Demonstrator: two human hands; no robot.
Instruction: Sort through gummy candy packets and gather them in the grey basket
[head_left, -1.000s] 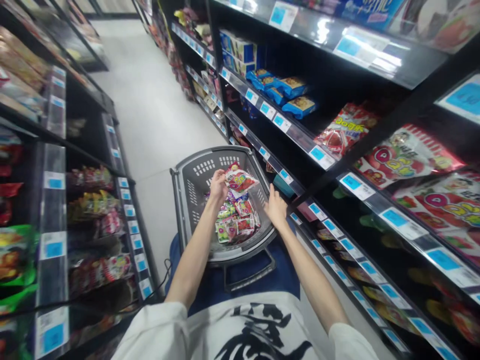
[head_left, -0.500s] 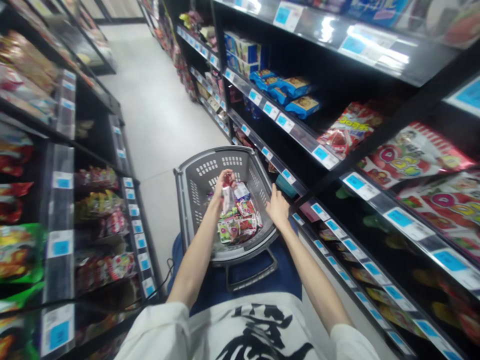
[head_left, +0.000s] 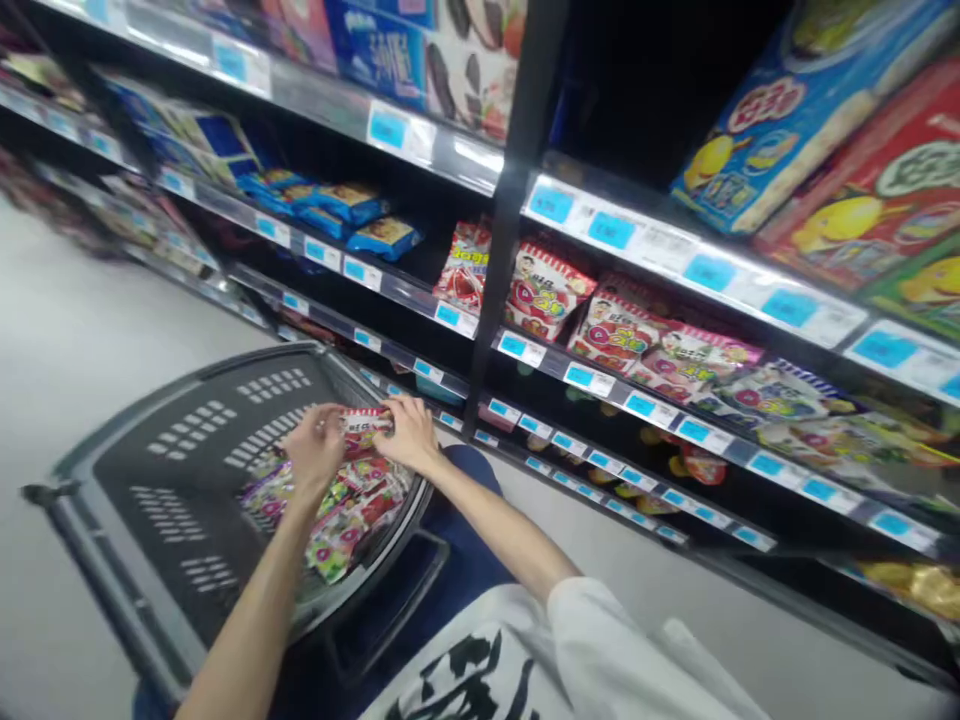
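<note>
My left hand (head_left: 313,446) and my right hand (head_left: 409,432) are closed on the two ends of a red-and-white candy bag (head_left: 361,428). They hold it over the inside of a grey shopping basket (head_left: 180,490), near its shelf-side wall. Beneath it, several colourful candy bags (head_left: 337,540) lie in a pile on the basket floor. My left forearm crosses above the basket and hides part of it. The basket rests against my legs, its handle (head_left: 390,610) folded toward me.
A shelf rack (head_left: 480,330) runs along the right with price tags on its edges. It carries blue snack packs (head_left: 386,237), red-and-white candy bags (head_left: 544,290) and large boxes (head_left: 802,110). A dark upright post (head_left: 517,170) divides it. Pale floor (head_left: 112,290) shows at left.
My view has turned right toward the shelf. My right hand has left the basket's rim side and joined my left hand on the candy bag, which is now stretched between both.
</note>
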